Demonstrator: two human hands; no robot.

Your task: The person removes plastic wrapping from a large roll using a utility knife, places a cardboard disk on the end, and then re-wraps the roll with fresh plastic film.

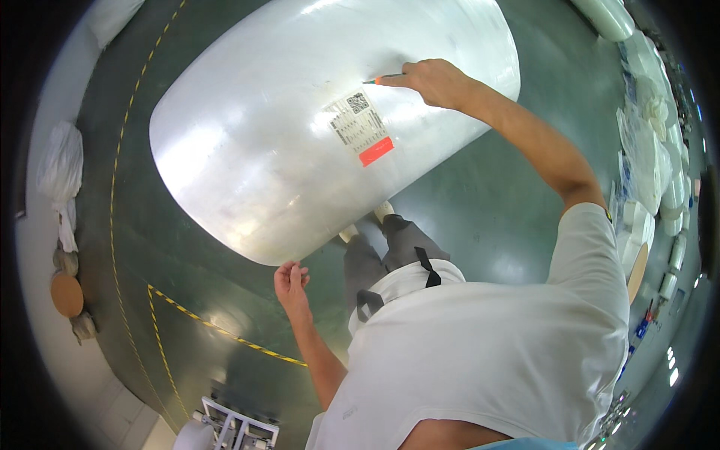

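Observation:
A large roll (262,135) wrapped in shiny whitish plastic film lies in front of me. On its upper side sits a printed label (352,124) with a square code, and a red strip (376,151) is at the label's lower end. My right hand (435,81) is closed around a slim cutter (381,79) with orange and dark parts; its tip is at the film just above the label. Beside the roll's near left end, my left hand (291,279) has its fingers curled together. Whether it pinches the film edge is hidden.
Yellow-and-black tape lines (225,332) mark the green floor (247,300). White wrapped bundles (60,161) and a round brown disc (67,295) stand along the left wall. More wrapped rolls (652,150) line the right side. A white metal frame (238,426) stands at the lower left.

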